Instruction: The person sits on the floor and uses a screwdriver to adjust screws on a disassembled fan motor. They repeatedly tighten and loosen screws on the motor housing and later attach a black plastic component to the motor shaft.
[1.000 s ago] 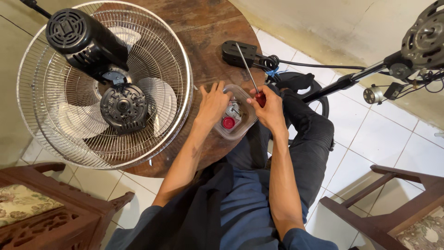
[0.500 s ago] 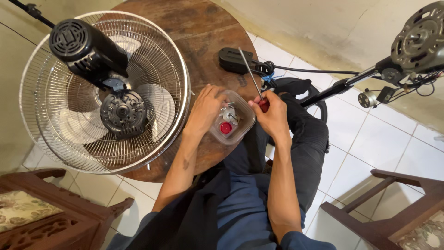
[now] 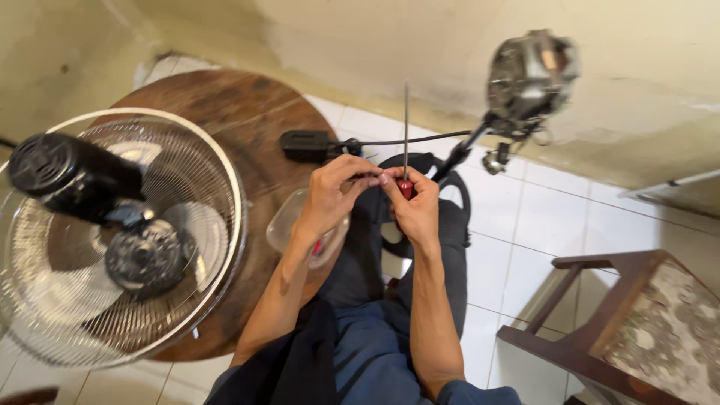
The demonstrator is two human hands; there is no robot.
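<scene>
I hold a screwdriver (image 3: 405, 150) upright near the middle of the frame, its thin metal shaft pointing straight up toward the wall and its red handle tucked low between my hands. The fingers of my right hand (image 3: 416, 208) are closed around the red handle, gripping it firmly from the right. My left hand (image 3: 334, 196) comes in from the left with its fingers curled and pinched together right against the top of the handle, touching the fingertips of the other hand; whether they pinch some small part there I cannot tell, as it is hidden. Just below my left wrist sits a clear plastic container (image 3: 289, 225) on the edge of the round wooden desk (image 3: 225, 112), with something red showing inside it under my forearm. A black plug block (image 3: 304, 145) lies on the desk just above my left hand, its cable running right. On the left of the frame a fan (image 3: 112, 232) with a wire guard and black motor housing lies over the desk. At the upper right a bare fan motor (image 3: 531, 71) stands on a dark pole above the white tiled floor (image 3: 555, 210), and a wooden chair (image 3: 637, 322) fills the lower right corner.
</scene>
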